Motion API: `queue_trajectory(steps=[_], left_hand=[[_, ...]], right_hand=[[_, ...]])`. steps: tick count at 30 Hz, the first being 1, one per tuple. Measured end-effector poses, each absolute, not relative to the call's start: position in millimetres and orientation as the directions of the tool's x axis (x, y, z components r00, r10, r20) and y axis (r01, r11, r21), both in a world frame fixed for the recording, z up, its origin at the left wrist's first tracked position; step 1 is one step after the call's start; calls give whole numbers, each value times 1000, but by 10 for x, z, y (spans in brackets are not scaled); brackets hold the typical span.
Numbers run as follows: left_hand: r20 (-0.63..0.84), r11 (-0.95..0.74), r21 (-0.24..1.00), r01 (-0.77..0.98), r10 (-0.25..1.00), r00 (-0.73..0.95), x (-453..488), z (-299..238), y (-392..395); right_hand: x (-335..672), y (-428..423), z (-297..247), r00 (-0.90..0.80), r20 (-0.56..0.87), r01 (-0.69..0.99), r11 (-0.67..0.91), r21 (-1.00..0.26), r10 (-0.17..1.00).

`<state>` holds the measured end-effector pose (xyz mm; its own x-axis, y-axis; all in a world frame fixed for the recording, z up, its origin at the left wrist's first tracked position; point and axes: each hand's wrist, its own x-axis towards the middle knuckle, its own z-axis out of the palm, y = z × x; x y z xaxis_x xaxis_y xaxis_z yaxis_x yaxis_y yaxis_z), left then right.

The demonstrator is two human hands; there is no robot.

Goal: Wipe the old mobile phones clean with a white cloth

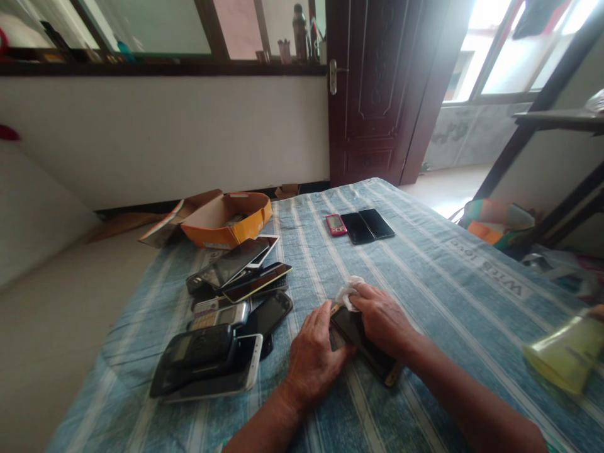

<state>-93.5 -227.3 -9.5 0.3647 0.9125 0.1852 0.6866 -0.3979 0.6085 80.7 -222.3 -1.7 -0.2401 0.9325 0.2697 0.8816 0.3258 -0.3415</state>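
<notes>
A gold-edged smartphone with a dark screen lies on the bed's striped blue cover, slanting in front of me. My left hand grips its left edge, fingers near the top corner and thumb lower down. Bunched in my right hand is a white tissue, pressed at the phone's top end. The right hand and wrist hide part of the screen. To the left of my hands is a pile of old phones, with a black handset and a white-edged smartphone nearest me.
An open orange box stands behind the pile. Farther back, a pink phone lies beside two black smartphones. A clear yellow plastic thing is at the right edge. A dark red door stands beyond the bed.
</notes>
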Motion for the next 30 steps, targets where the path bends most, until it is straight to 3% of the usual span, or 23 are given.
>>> queue_trajectory(steps=[5,9,12,15,18,22,30], left_hand=[[287,-464,622,631,884,368,-950,-100,-2259],[434,-543,617,569,838,330,-952,-82,-2265],[518,-606,591,532,791,325,-951,-50,-2286],[582,-663,541,517,739,340,-948,-20,-2301],[610,-691,506,516,710,352,-949,-18,-2301],[609,-678,506,532,718,336,-964,-56,-2298],[659,-693,464,552,687,308,-985,-101,-2280]], right_hand=[[879,-2201,-63,-206,392,814,379,-441,897],[887,-2189,-32,-67,463,610,404,-682,884],[850,-2210,26,44,340,391,297,-871,939],[791,-2247,73,106,140,158,122,-980,985],[722,-2284,112,60,-4,-92,2,-996,998],[643,-2315,165,-20,-82,-331,-84,-940,996],[555,-2353,119,-143,-171,-547,-222,-807,975]])
